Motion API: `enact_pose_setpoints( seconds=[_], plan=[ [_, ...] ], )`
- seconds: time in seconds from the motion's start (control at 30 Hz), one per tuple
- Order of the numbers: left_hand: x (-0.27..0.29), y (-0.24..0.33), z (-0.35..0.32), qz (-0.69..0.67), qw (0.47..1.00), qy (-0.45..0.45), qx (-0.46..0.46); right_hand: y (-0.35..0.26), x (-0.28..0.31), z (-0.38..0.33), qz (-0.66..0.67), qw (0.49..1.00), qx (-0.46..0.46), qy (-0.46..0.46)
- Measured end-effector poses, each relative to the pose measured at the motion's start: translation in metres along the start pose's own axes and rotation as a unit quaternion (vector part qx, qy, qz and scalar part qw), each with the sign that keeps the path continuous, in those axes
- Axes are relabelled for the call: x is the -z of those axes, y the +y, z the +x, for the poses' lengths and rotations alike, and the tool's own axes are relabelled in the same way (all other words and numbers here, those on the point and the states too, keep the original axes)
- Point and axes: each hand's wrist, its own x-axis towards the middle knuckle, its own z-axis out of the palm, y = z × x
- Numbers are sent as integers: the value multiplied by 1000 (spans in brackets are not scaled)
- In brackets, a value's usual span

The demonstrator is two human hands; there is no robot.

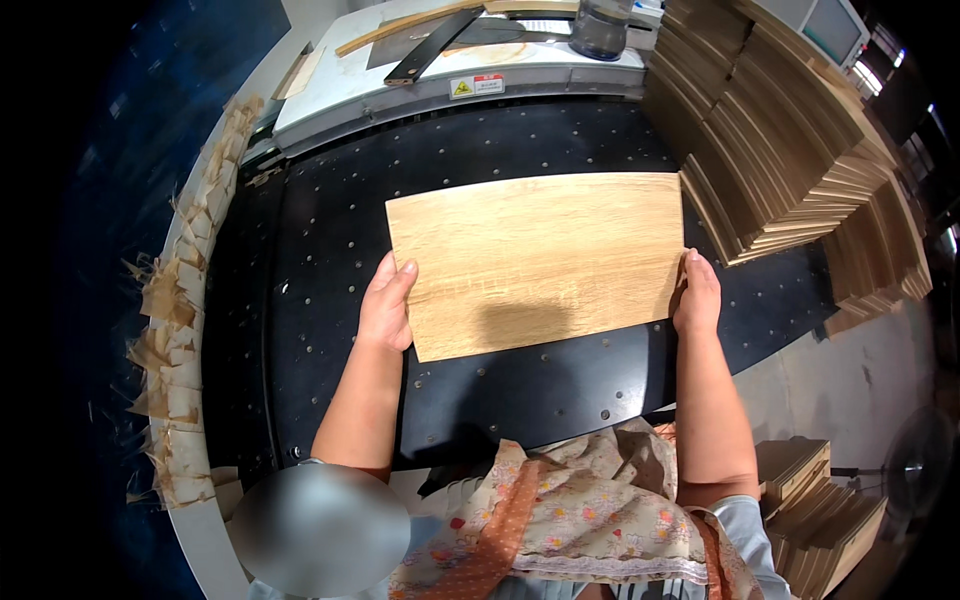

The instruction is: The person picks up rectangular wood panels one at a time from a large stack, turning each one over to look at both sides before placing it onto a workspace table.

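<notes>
Between my two hands is a light wood-grain board [545, 240], a flat rectangle held slightly tilted above a black table [540, 395] dotted with small round studs. My left hand [386, 303] grips the board's left edge, its thumb on the top face and the other fingers hidden behind or below. At the opposite end, my right hand [699, 292] is closed on the right edge, with the fingers partly out of sight. A dark shadow falls across the board's lower middle.
Tall stacks of brown boards [770, 130] stand at the right. Behind the table, a white machine ledge [350, 85] carries a dark bar [433, 47] and a clear container [600, 28]. Strips of torn tape [170, 320] line the left rail. More boards [825, 520] lie lower right.
</notes>
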Motion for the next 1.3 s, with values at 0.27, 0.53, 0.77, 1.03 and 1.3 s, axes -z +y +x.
enact_pose_setpoints(
  seconds=[0.27, 0.53, 0.77, 1.03, 1.3],
  plan=[
    [6, -5, -5, -33, 999, 30, 23, -52, 14, -75, 110, 980, -125, -106],
    [-16, 3, -15, -16, 999, 46, 12, -2, -39, -133, 211, 880, -386, -181],
    [-19, 4, -40, -24, 998, 48, 13, 0, -63, -124, 437, 844, -264, -164],
    [-105, 3, -33, -383, 905, -167, 79, 7, -73, -117, 388, 857, -274, -202],
    [-94, -58, -18, -234, 948, -128, 171, 14, -93, -146, 261, 884, -304, -241]
  ],
)
